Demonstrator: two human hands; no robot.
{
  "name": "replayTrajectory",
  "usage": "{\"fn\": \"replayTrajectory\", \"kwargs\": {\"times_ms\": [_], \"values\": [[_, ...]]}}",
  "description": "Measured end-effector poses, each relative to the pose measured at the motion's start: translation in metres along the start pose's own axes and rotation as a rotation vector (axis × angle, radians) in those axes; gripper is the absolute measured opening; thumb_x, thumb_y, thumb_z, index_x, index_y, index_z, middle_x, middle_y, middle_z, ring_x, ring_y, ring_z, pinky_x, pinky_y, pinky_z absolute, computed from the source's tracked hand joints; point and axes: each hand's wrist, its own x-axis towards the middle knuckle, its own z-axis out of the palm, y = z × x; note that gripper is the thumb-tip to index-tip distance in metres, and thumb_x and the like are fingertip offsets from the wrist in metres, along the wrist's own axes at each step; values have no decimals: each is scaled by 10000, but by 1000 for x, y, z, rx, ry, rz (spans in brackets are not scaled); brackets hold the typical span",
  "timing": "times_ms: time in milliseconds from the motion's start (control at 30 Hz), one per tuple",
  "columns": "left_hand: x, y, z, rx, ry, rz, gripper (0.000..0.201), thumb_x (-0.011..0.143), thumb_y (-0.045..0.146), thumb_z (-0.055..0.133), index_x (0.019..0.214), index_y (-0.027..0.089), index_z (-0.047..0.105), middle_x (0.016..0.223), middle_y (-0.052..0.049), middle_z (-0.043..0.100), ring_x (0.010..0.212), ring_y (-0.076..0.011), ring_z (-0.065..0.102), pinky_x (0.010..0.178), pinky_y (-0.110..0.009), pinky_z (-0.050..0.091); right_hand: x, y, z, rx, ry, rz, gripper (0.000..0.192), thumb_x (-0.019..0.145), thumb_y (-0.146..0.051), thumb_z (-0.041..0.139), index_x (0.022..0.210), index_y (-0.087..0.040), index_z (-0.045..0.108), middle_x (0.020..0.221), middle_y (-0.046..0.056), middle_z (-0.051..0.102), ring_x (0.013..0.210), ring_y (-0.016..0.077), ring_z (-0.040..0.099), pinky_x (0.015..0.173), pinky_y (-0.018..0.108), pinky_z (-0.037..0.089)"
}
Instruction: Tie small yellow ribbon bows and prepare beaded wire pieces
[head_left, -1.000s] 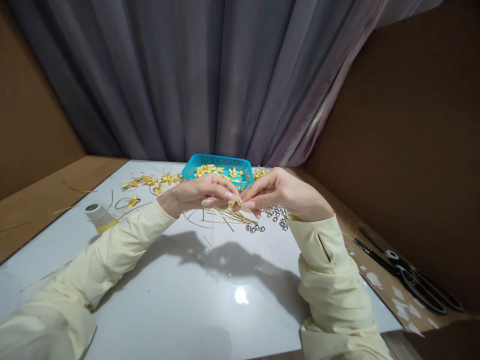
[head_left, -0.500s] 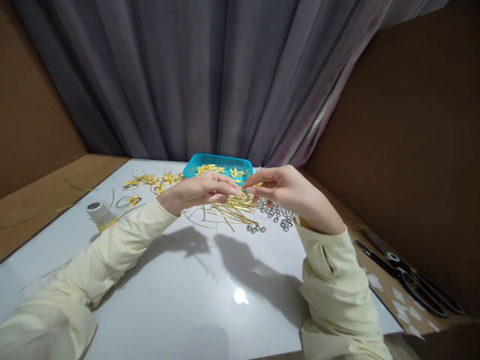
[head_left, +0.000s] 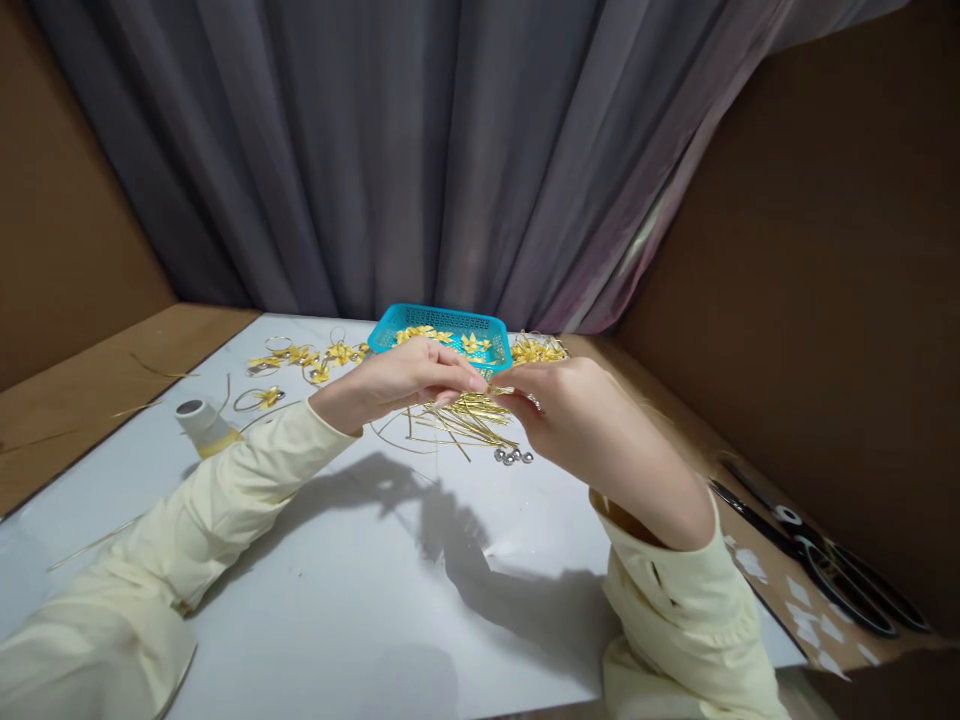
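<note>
My left hand [head_left: 405, 382] is raised above the table, its thumb and fingertips pinched together. My right hand [head_left: 574, 405] meets it from the other side, with the fingers bent and pressed together. A small gold piece [head_left: 491, 390] shows at the meeting fingertips; most of it is hidden and its kind is unclear. Below the hands lies a loose pile of gold wire-like strips [head_left: 472, 425]. Several silver beads [head_left: 512, 456] rest beside the strips, and the right hand covers others. Just beyond the hands is a blue basket [head_left: 450, 318] holding yellow ribbon flowers [head_left: 424, 336].
Yellow flowers with wire loops [head_left: 300, 357] lie at the back left, and more yellow flowers [head_left: 538, 347] right of the basket. A spool [head_left: 204, 428] stands by my left sleeve. Black scissors [head_left: 825, 565] and white scraps [head_left: 810, 618] lie on the brown board at right.
My right hand has turned over, its wrist lower and its fingers closer together, so it now covers most of the silver beads. My left hand stays nearly in place.
</note>
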Motion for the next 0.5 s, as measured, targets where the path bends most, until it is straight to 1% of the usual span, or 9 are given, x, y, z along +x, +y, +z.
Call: {"fn": "replayTrajectory", "kwargs": {"times_ms": [100, 200, 300, 400, 500], "values": [[-1, 2, 3, 53, 24, 19, 264, 776, 201, 635, 524, 141, 589, 433, 56, 395, 448, -62, 331, 455, -235, 267, 1, -1, 1, -63, -25, 3, 237, 850, -109, 491, 857, -160, 723, 713, 93, 700, 648, 181, 610, 579, 276, 346], [-3, 3, 5, 137, 47, 28, 225, 783, 239, 636, 583, 136, 629, 432, 60, 402, 442, -64, 340, 446, -228, 267, 2, -3, -1, -103, -52, 20, 241, 851, -121, 489, 835, -157, 727, 701, 94, 693, 636, 175, 600, 554, 272, 320], [-5, 3, 7, 244, 78, 56, 207, 777, 274, 639, 627, 133, 661, 439, 55, 425, 451, -75, 383, 445, -224, 279, 3, -5, -1, -144, -91, 48, 244, 845, -132, 490, 748, -151, 714, 662, 85, 676, 586, 156, 565, 519, 269, 274], [-8, 3, 9, 318, 97, 56, 193, 780, 288, 622, 685, 135, 690, 451, 40, 480, 454, -87, 428, 451, -227, 300, 6, -6, 0, -196, -125, 73, 268, 840, -143, 482, 658, -149, 678, 606, 70, 643, 529, 135, 512, 487, 271, 217], [-10, 3, 12, 382, 108, 53, 172, 779, 254, 596, 715, 137, 704, 464, 25, 531, 435, -84, 421, 429, -226, 281, 8, -6, 2, -228, -146, 69, 271, 831, -143, 471, 642, -147, 666, 576, 60, 613, 493, 119, 456, 479, 276, 182]]}}
